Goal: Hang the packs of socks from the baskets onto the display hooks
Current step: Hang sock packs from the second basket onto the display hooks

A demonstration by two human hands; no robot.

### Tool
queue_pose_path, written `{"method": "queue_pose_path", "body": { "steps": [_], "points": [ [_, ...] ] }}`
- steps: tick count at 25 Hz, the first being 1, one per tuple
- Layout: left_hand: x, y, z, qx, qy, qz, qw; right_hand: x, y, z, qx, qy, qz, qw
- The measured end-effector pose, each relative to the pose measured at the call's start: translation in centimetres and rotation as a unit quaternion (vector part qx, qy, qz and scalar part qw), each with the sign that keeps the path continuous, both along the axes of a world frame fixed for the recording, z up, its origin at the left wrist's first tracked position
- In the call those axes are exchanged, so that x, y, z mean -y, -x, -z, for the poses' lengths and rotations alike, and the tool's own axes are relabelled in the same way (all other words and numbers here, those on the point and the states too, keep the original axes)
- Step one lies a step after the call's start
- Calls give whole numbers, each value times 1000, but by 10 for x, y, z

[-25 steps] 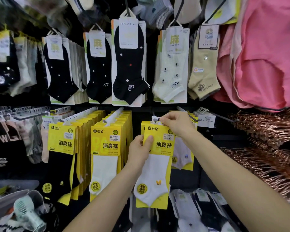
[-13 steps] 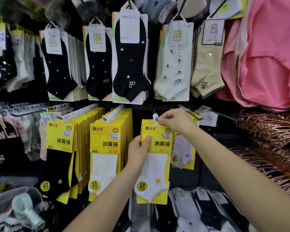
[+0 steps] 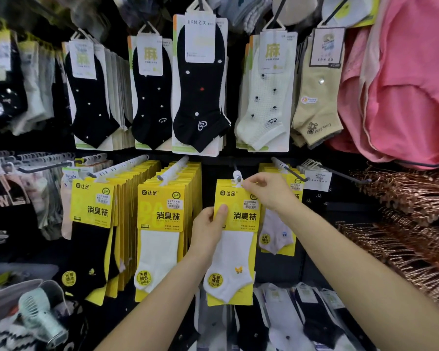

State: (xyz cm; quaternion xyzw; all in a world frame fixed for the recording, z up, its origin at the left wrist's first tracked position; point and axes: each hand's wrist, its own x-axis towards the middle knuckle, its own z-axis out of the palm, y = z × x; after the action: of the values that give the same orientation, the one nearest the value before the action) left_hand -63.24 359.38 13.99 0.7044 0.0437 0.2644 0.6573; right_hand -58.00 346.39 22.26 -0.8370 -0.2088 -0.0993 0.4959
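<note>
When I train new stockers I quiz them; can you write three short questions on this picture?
1. True or false: the left hand holds the sock pack by its left edge.
2. The right hand pinches that pack at: A) its bottom corner; B) its top, by the hook; C) the sock's toe.
3. Fill in: the yellow pack furthest left holds a ____ sock.
Key: 1 true; 2 B; 3 black.
</note>
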Motion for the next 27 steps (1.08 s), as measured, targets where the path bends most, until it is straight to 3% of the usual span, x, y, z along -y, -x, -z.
{"method": "queue_pose_path", "body": {
  "steps": [5,9,14,19,22,27],
  "points": [
    [4,11,43,-38,-67,-20,997,2,25,83,-75,-150,-48,985],
    [7,10,69,-51,-80,-12,995,-9,21,129,-94,-96,-21,991],
    [1,0,63,-55,-110,-23,992,-18,-3,123,-114,-44,0,993],
    [-1,7,66,-101,-81,-27,991,-11,7,127,-105,-48,-5,993],
    [-3,35,106,-161,-50,-12,986,18,27,163,-142,-18,41,989],
    [2,98,222,-311,-100,27,945,66,84,278,-249,57,59,965]
  ]
}}
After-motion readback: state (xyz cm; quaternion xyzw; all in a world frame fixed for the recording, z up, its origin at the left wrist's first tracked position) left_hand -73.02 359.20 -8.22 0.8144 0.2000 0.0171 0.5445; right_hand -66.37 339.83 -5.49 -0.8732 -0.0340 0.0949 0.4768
